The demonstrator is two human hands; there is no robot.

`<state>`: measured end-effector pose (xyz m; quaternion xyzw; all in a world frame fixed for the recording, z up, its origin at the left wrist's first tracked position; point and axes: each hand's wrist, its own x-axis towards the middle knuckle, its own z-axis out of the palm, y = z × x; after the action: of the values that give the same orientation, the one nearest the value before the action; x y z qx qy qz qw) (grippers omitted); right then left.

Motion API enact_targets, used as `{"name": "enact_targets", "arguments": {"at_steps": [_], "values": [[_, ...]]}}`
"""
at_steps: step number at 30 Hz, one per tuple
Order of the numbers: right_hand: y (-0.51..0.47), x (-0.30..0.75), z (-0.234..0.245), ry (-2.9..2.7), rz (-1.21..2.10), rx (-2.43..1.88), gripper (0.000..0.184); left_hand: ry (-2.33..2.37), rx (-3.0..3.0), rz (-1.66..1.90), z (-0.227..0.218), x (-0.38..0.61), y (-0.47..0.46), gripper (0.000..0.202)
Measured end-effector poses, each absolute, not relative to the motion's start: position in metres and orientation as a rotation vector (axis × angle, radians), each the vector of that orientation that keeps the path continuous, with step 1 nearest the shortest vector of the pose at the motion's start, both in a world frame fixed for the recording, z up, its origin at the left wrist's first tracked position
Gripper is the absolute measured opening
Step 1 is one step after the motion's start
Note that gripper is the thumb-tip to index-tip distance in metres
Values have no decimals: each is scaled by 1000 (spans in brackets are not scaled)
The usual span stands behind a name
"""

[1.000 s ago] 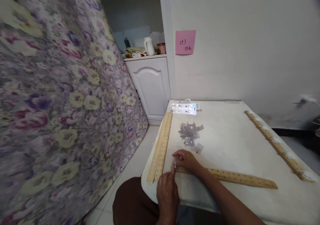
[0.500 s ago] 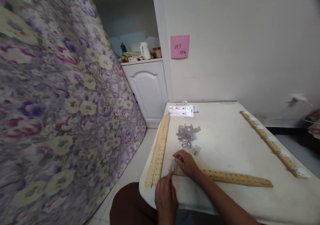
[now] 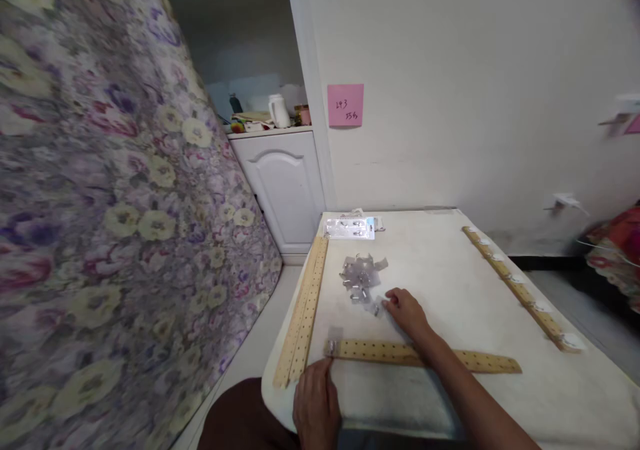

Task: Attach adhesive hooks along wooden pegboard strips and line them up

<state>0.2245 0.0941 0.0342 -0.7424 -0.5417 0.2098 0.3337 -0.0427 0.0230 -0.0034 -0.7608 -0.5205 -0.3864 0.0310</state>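
Note:
A pale wooden strip with rows of holes (image 3: 380, 351) lies across the table in front of me. At its left end sits a small metal clip with a clear plastic tab (image 3: 333, 343). My left hand (image 3: 317, 400) rests just below that end, fingers laid out, a fingertip at the strip's edge. Beyond the strip, my right hand (image 3: 407, 311) reaches to a clear-tabbed clip (image 3: 376, 307) at the near side of a pile of similar clips (image 3: 360, 277). Its fingers are slightly bent and apart, at the tab's edge; whether they touch it is unclear.
Two holed strips (image 3: 303, 310) lie along the table's left edge. Another strip with several white tabs (image 3: 523, 293) lies along the right. A clear package (image 3: 350, 228) is at the back. A floral curtain (image 3: 125, 237) hangs at the left, beside a white cabinet (image 3: 283, 190).
My right hand has moved from the strip's left end, right and away from me, to the clip by the pile. The clip on the strip is uncovered. My left hand stays near the strip's end.

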Motion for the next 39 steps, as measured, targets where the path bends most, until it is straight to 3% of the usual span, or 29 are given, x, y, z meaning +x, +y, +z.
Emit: {"name": "enact_targets", "arguments": {"at_steps": [19, 24, 33, 39], "values": [[102, 217, 33, -1353, 607, -2044, 16, -1582, -2355, -1169, -5, -43, 22, 26], [100, 222, 28, -1291, 673, -1925, 6, -1573, -2353, -1161, -5, -43, 23, 27], [93, 226, 20, -1287, 757, -1680, 13, -1574, -2364, -1145, -5, -43, 22, 28], [86, 222, 32, -1176, 1011, -1365, 23, -1541, -2364, -1222, -1, -41, 19, 26]]}}
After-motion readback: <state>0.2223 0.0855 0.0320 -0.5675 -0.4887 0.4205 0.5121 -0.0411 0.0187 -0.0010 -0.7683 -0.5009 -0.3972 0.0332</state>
